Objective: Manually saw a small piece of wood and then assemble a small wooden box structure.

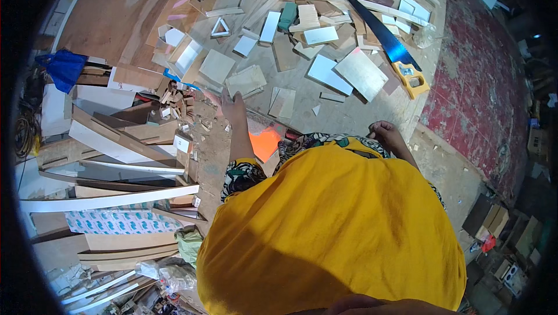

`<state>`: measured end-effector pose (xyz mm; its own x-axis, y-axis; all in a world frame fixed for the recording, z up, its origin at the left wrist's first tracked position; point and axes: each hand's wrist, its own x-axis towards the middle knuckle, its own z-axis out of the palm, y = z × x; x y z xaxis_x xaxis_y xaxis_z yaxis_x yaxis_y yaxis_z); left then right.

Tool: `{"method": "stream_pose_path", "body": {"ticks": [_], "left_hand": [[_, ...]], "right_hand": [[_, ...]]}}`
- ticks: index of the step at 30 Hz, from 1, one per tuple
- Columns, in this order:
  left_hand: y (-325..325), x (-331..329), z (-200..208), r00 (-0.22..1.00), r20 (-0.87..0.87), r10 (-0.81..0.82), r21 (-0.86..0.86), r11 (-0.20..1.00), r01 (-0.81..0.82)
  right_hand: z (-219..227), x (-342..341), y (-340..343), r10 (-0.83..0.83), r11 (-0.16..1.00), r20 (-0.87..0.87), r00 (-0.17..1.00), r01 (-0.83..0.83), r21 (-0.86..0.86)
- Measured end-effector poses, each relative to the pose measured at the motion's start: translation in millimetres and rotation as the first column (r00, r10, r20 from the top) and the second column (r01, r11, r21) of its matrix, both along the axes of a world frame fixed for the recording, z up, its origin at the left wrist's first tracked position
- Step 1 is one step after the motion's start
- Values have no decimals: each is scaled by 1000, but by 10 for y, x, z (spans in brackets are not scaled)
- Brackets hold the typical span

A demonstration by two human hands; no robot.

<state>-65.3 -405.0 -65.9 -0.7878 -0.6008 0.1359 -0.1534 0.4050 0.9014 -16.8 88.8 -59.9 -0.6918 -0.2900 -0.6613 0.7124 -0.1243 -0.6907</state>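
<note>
My left hand (pixel 234 108) stretches forward over the wooden worktop (pixel 349 117), fingers apart and holding nothing. Its fingertips lie just below a pale square plywood offcut (pixel 246 80). A bright orange sheet (pixel 264 141) lies beside that forearm. My right hand (pixel 386 136) rests near the worktop's right edge with its fingers curled in, and I see nothing in it. A handsaw with a blue blade (pixel 383 36) and a yellow handle (pixel 411 78) lies up and to the right of that hand. My yellow garment fills the lower part of the view.
Several white and bare wood offcuts (pixel 319 36) and a small triangular frame (pixel 220 27) cover the worktop. Long boards and strips (pixel 116 140) are stacked at the left by a blue bag (pixel 64 68). A red worn floor (pixel 482 88) lies to the right, with boxes (pixel 488 219) lower down.
</note>
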Motion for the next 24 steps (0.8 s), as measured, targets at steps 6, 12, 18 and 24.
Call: {"method": "stream_pose_path", "body": {"ticks": [6, 12, 18, 24], "left_hand": [[409, -76, 416, 993, 76, 94, -677, 736, -18], [358, -285, 438, 952, 250, -179, -699, 646, 305], [363, -480, 637, 844, 485, -229, -648, 554, 523], [236, -572, 659, 785, 567, -248, -575, 563, 593]], "right_hand": [[-11, 12, 29, -24, 1000, 14, 1000, 24, -1], [-46, 6, 18, -16, 1000, 18, 1000, 17, -19], [-101, 38, 5, -57, 998, -7, 998, 57, 2], [-59, 26, 14, -42, 999, 8, 999, 42, -7]]}}
